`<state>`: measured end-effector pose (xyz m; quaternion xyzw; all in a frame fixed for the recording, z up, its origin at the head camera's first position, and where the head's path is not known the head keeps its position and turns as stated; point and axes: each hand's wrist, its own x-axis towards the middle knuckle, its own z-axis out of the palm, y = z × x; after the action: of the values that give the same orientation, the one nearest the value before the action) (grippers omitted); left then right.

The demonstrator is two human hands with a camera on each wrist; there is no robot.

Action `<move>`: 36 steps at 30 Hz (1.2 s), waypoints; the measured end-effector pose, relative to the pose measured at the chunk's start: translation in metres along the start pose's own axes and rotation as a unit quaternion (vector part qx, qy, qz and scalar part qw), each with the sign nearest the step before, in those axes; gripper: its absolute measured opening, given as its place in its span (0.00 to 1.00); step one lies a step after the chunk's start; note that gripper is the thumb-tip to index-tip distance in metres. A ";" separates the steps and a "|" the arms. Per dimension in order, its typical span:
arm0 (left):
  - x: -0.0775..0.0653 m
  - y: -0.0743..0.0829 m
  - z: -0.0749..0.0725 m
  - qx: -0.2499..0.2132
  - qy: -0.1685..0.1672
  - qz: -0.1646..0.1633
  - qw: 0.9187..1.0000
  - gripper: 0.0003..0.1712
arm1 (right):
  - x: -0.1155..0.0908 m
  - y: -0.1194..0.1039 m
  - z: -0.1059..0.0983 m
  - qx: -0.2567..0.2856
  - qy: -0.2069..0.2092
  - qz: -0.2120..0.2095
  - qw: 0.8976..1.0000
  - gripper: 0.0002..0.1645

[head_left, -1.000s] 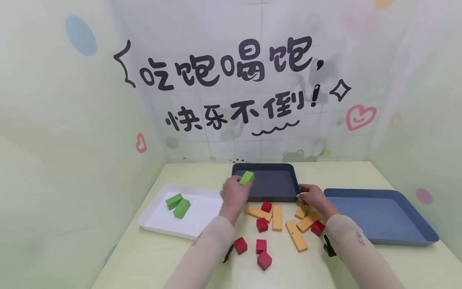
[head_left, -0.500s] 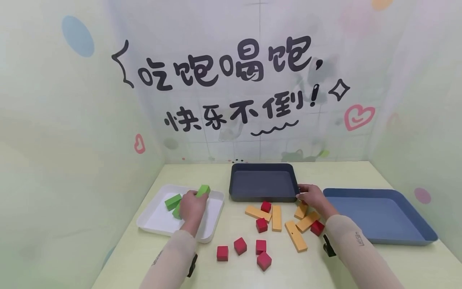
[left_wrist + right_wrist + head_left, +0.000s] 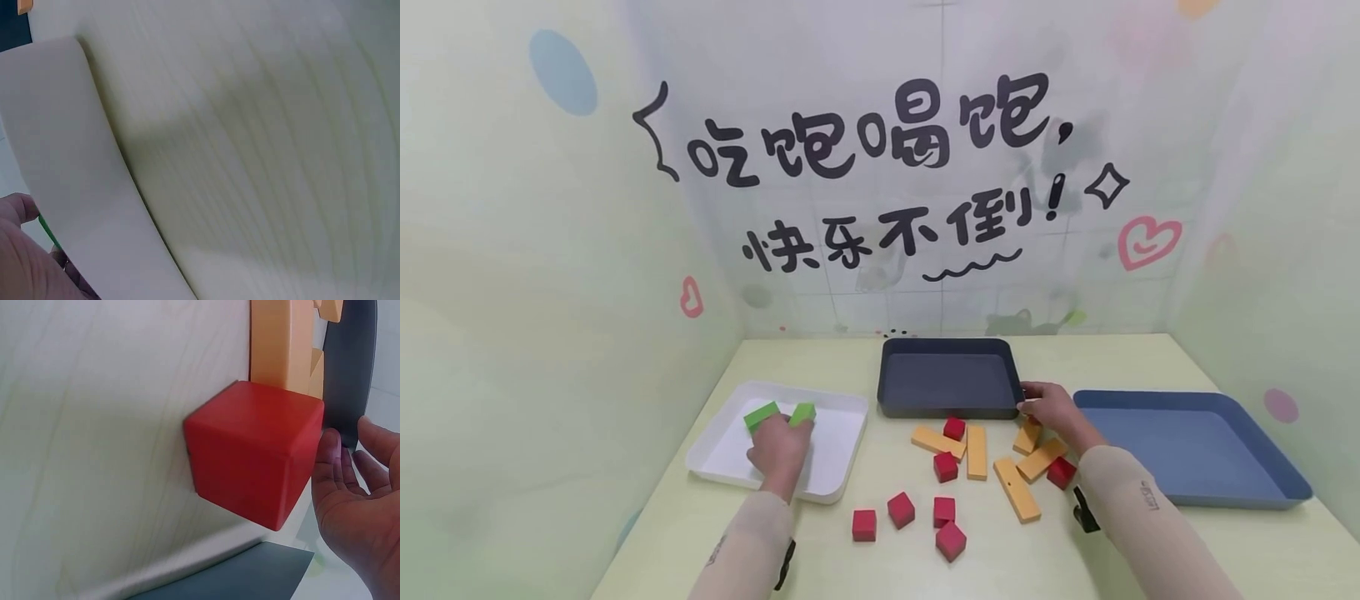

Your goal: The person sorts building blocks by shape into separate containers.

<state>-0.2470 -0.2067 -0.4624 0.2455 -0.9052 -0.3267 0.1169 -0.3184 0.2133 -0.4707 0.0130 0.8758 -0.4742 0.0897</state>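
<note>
Holding green block (image 3: 804, 413) — left grip (image 3: 780, 452); over white tray (image 3: 838, 442)

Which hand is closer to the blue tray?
Right. The right hand is just left of the blue tray, by the dark tray; the left hand is farther off, over the white tray.

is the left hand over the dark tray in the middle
No, the left hand is over the white tray, holding a green block.
</note>
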 end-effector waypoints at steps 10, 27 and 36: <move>0.007 0.013 0.007 -0.006 0.052 0.036 0.998 0.29 | 0.001 0.000 0.001 -0.003 0.009 0.002 1.000 0.32; 0.012 0.037 0.034 0.010 -0.021 0.164 0.986 0.34 | 0.002 -0.002 0.003 -0.002 0.014 0.008 1.000 0.32; 0.012 0.040 0.054 0.079 -0.071 0.289 0.951 0.32 | -0.001 -0.002 0.003 -0.007 0.015 0.013 1.000 0.32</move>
<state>-0.2918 -0.1571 -0.4766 -0.0416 -0.9663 -0.2227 0.1220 -0.3171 0.2100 -0.4703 0.0303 0.8799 -0.4670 0.0828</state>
